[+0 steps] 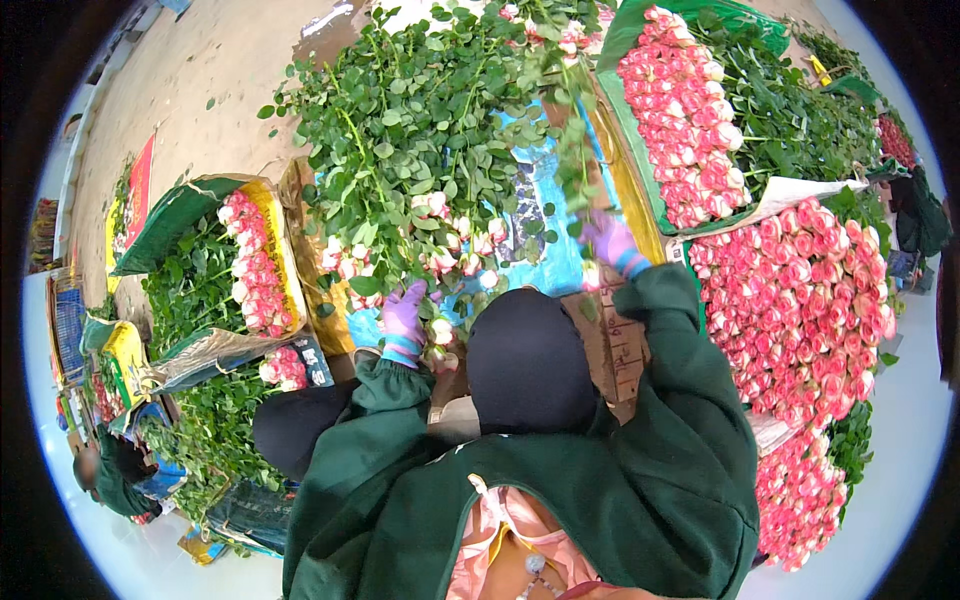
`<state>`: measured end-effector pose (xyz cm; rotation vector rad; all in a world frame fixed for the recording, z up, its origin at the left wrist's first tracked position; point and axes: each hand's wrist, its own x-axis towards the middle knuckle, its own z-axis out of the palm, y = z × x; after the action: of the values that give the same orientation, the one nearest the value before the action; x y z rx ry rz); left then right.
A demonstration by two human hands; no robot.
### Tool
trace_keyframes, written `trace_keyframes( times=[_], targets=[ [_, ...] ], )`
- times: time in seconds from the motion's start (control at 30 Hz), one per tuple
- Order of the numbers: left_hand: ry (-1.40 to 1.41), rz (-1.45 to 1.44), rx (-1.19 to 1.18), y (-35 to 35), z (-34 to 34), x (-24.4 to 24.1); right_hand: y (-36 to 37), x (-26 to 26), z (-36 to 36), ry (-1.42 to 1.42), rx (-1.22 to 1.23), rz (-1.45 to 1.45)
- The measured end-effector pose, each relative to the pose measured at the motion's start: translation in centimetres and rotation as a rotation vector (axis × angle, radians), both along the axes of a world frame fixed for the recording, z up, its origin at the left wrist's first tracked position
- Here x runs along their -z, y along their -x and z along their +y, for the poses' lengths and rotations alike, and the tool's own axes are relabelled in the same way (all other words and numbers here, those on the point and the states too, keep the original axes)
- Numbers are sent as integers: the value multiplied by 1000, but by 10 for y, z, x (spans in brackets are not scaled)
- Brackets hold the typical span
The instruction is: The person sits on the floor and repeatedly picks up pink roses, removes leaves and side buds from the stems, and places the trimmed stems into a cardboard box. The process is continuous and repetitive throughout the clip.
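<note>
Both hands wear purple gloves. My left hand (405,315) is at the near edge of a large heap of leafy rose stems (420,127), beside pink-and-white rose heads (450,247); whether it grips a stem cannot be told. My right hand (611,238) is farther right, over the edge of the blue plastic covering (559,259). Blurred leafy stems (574,157) extend away above it, and a rose head (591,275) hangs just below the hand. The fingers there are blurred, but they appear closed around the rose stem.
Wrapped bunches of pink roses (679,120) and a broad mass of rose heads (795,300) stand at the right. More wrapped roses (255,262) lie at the left. Cardboard with writing (619,352) is near my right sleeve. Co-workers (112,472) appear at both far sides.
</note>
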<state>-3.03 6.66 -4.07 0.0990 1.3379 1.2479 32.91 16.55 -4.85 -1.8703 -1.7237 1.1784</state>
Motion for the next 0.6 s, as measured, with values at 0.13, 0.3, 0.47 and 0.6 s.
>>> trace_keyframes(
  times=[0.13,0.3,0.47,0.6],
  targets=[
    [23,70,65,3,-3,4,-28,71,-43,211,56,45],
    [77,51,49,2,-2,4,-55,113,-56,193,-80,-315],
    [75,47,37,-1,-1,-1,-71,137,-51,350,-128,-381],
    [55,86,45,-2,-2,-5,-75,139,-44,406,-202,-563]
  ],
)
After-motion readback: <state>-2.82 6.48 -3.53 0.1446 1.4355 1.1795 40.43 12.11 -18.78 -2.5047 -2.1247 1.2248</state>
